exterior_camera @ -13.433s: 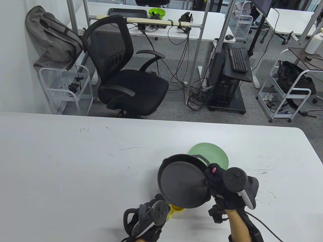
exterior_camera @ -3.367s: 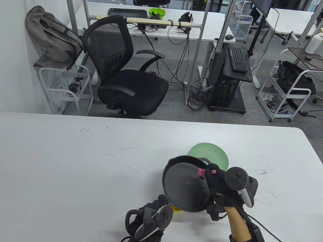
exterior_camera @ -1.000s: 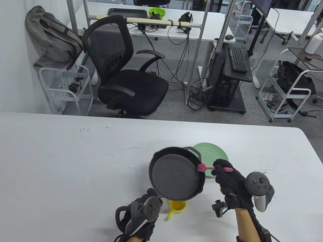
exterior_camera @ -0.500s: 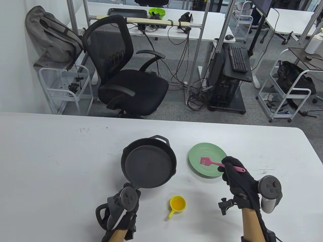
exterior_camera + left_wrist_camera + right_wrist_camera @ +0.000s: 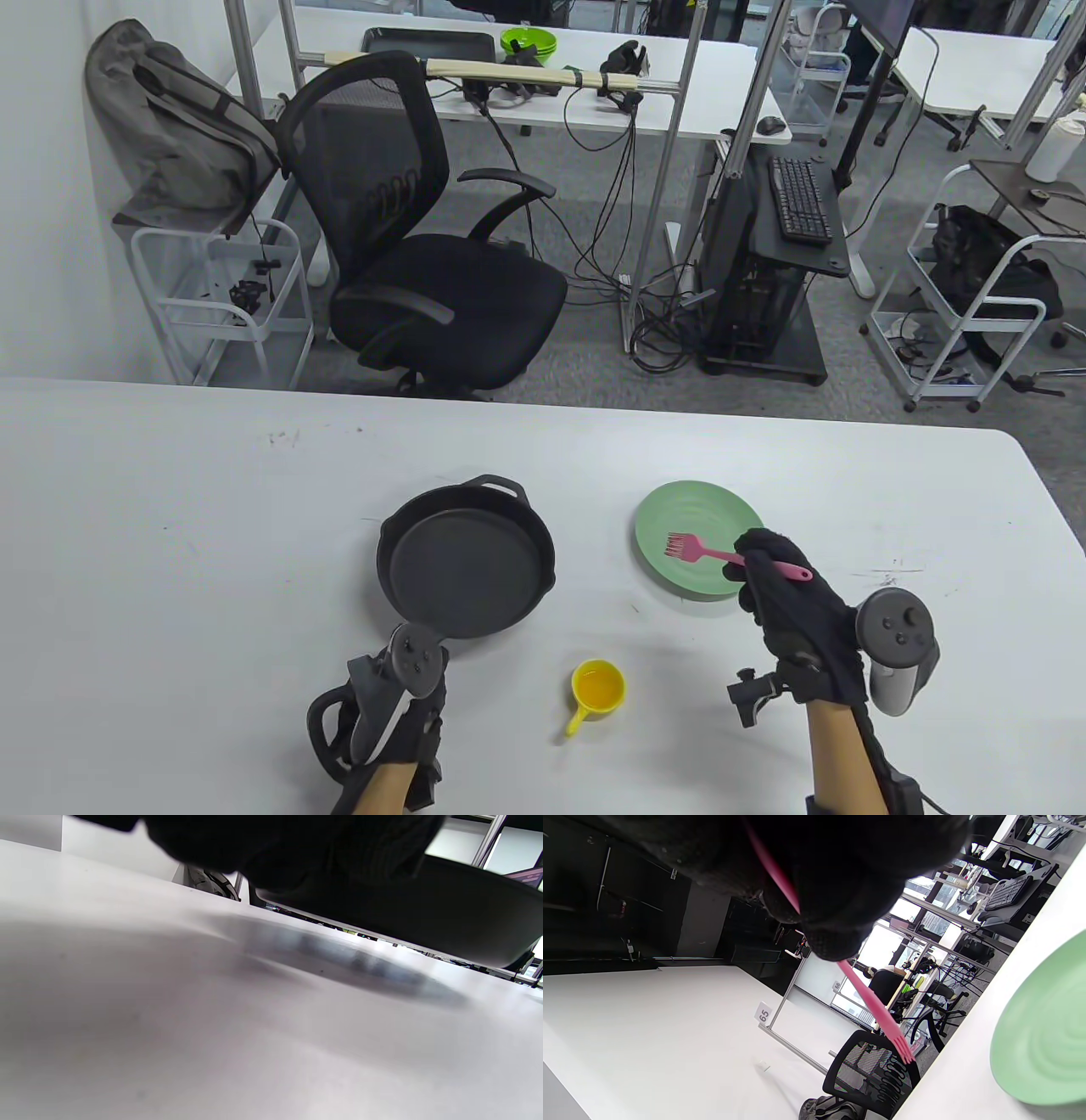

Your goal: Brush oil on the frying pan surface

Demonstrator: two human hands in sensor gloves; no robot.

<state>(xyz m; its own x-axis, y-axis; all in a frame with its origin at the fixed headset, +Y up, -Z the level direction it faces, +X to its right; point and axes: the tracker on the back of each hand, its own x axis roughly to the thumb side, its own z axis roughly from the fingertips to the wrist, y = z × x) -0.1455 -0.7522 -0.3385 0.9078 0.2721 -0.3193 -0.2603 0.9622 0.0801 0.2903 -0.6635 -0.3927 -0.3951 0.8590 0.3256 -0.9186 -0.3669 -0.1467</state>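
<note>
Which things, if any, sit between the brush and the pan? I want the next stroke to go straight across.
Nothing visible does. The pink brush, held by the right hand, hovers over the green plate; only bare table separates it from the pan. The yellow cup sits nearer the person.

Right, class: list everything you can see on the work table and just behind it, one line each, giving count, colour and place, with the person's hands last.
Frying pan: one, black, left of centre, held just above the table.
Plate: one, green, right of the pan, flat on the table.
Brush: one, pink, bristles over the plate.
Cup: one, yellow, with yellow liquid, near the front edge between the hands.
Office chair: one, black, behind the table.
Left hand: black glove, grips the pan's handle.
Right hand: black glove, holds the brush handle.
</note>
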